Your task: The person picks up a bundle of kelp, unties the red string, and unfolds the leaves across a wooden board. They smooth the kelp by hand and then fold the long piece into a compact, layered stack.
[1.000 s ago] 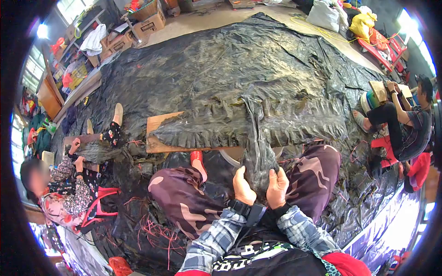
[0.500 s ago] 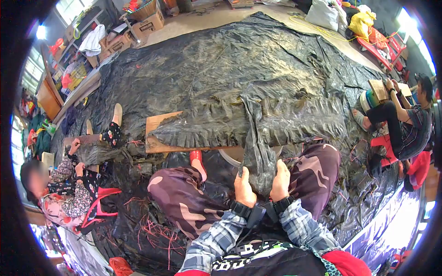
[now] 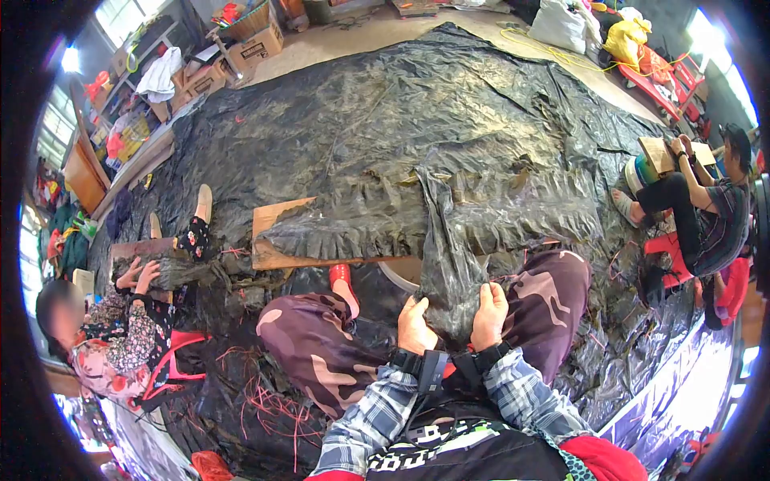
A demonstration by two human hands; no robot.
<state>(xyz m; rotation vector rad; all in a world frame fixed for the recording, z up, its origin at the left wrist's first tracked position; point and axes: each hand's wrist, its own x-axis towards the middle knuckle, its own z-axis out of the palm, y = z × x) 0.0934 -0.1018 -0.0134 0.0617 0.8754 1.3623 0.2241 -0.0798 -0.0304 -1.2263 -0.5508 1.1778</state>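
Observation:
A long dark, ruffled sheet [image 3: 345, 224] lies flat along a wooden board [image 3: 269, 247] in front of my knees. Across it hangs a dark strip [image 3: 453, 268], draped down toward my lap. My left hand [image 3: 416, 327] is closed on the strip's left edge near its lower end. On the opposite edge, my right hand [image 3: 489, 318] has its fingers closed on the same strip. The strip is spread between the two hands. Part of a round, pale-rimmed container [image 3: 399, 276] shows beneath the board.
Black plastic sheeting [image 3: 321, 120] covers the floor. A seated person [image 3: 112, 337] works at a board on the left, another [image 3: 714, 200] on the right. Pink strings [image 3: 277, 409] lie at lower left. Cardboard boxes [image 3: 257, 48] and bags [image 3: 561, 24] stand at the back.
My hands have gone from flatter, extended fingers to closed fingers on the strip, whose lower part is spread wider. The left person's hands have moved together, fingers spread.

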